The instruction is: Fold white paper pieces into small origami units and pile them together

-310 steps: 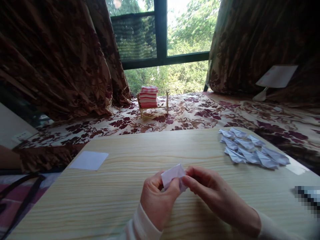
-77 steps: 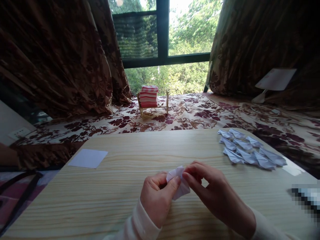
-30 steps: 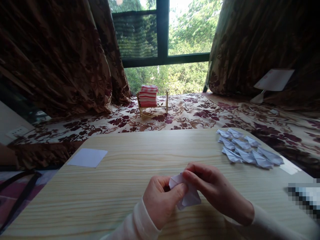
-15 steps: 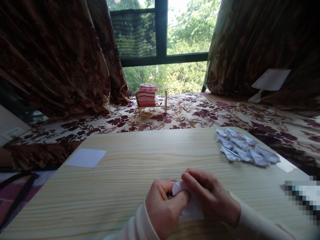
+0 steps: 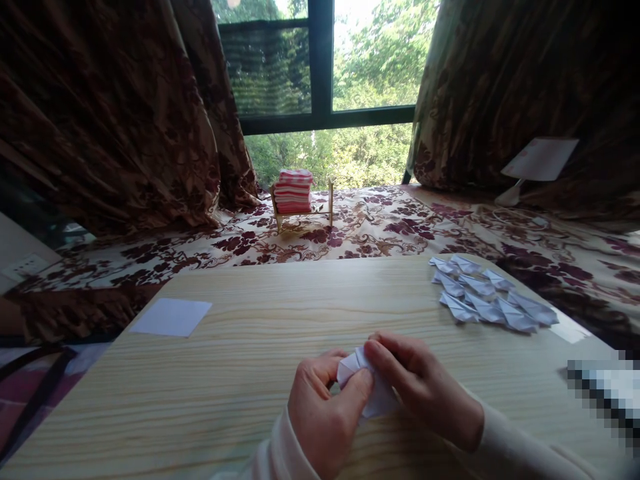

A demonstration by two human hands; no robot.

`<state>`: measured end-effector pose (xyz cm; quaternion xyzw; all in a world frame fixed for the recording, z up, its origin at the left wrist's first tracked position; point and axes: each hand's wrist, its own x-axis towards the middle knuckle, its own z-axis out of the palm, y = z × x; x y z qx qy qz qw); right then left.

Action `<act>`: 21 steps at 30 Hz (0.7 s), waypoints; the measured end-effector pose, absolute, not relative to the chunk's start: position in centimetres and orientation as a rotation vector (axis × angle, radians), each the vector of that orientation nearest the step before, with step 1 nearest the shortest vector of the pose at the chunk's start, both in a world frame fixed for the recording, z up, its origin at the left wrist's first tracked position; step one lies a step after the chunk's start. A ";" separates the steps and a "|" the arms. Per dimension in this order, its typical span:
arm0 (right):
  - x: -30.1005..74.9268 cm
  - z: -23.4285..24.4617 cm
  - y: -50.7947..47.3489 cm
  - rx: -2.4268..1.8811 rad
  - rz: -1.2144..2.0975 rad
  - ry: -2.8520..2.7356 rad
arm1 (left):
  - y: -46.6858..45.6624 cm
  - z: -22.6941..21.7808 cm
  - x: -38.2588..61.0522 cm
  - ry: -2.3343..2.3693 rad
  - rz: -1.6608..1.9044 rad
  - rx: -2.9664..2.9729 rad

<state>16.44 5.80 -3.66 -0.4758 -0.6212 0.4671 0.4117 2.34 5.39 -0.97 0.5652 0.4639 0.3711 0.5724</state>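
Floral curtains (image 5: 120, 100), dark and heavy-folded, hang either side of the window. Below it, a ledge under wrinkled cloth (image 5: 370, 233), cream with plum and brown flowers. In front, a pale table (image 5: 240, 380): wavy wood grain, smooth, rounded far corners.

Both hands are over the near middle of the table, cuffs pale and plain. Left hand (image 5: 327, 413): closed in a pinch, thumb pressed flat across the paper's face, fingers curled behind. Right hand (image 5: 425, 387): thumb and forefinger nearly together, nipping the paper's upper right edge; remaining fingers bent in, their tips hidden.

Far right of the table, a cluster of folded pieces (image 5: 479, 285), white, pointed, sharply creased, set close in rough rows. Far left, a flat white sheet (image 5: 171, 317), four-sided, apparently uncreased.

Smallest, the folded paper (image 5: 383, 401) held between both hands: white, matt, crease lines at its upper left corner, a smooth panel slanting down to the right. Much of it is covered by fingers.
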 end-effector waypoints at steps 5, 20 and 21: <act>16.6 -4.4 6.8 -1.228 1.330 -1.367 | 5.7 -1.3 2.4 1.111 0.823 1.184; 17.5 -2.9 6.2 -1.070 1.188 -1.508 | 7.2 -1.5 1.2 1.033 0.888 1.101; 17.5 -3.1 6.3 -1.071 1.183 -1.502 | 7.2 -1.5 1.1 1.026 0.870 1.097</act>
